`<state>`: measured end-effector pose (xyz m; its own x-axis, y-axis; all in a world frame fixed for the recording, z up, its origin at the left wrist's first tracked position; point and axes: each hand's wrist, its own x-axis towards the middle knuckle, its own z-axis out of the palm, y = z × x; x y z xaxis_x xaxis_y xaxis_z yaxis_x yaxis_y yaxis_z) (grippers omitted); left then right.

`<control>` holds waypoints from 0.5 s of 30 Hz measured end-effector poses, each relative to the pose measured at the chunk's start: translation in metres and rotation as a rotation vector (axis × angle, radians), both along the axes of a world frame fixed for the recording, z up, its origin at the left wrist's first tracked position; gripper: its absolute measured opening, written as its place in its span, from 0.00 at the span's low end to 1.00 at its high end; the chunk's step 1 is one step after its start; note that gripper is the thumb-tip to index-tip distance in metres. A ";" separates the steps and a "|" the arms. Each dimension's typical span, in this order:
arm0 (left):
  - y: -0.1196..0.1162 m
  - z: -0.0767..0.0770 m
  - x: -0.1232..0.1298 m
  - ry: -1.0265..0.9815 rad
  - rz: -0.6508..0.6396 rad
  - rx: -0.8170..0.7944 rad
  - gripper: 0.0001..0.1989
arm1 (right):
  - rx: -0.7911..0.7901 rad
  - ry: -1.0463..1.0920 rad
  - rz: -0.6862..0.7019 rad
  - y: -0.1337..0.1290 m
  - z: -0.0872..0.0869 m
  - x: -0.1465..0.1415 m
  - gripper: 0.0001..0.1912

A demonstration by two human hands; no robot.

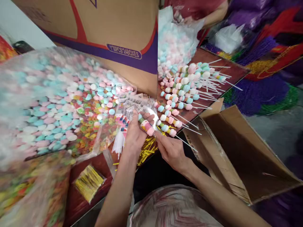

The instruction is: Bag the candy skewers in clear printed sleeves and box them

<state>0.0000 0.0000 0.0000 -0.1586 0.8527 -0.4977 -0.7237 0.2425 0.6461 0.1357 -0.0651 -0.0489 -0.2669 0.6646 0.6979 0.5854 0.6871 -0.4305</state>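
A short marshmallow skewer, with pink, white and green pieces, lies across the fingers of my left hand, which is closed around it with the thumb on the near side. My right hand pinches at the skewer's lower end, where its stick is mostly hidden by the fingers. Just beyond both hands sit printed clear plastic bags. Yellow twist ties are strewn beneath and between my wrists. White sticks lie left of my left wrist.
Finished-looking skewers are heaped at the right, sticks pointing outward. Loose marshmallows and gummy rings fill a big bag at left. A tall carton stands behind. An open cardboard box is at right; another person's arm shows beyond.
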 end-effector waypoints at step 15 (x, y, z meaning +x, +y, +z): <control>-0.016 -0.001 0.008 0.011 -0.206 0.149 0.16 | -0.130 0.037 -0.080 0.011 0.000 -0.019 0.20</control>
<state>0.0076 -0.0159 -0.0011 0.0210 0.9315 -0.3630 -0.6616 0.2852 0.6935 0.1163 -0.0542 -0.0488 -0.1857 0.7680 0.6129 0.6180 0.5763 -0.5348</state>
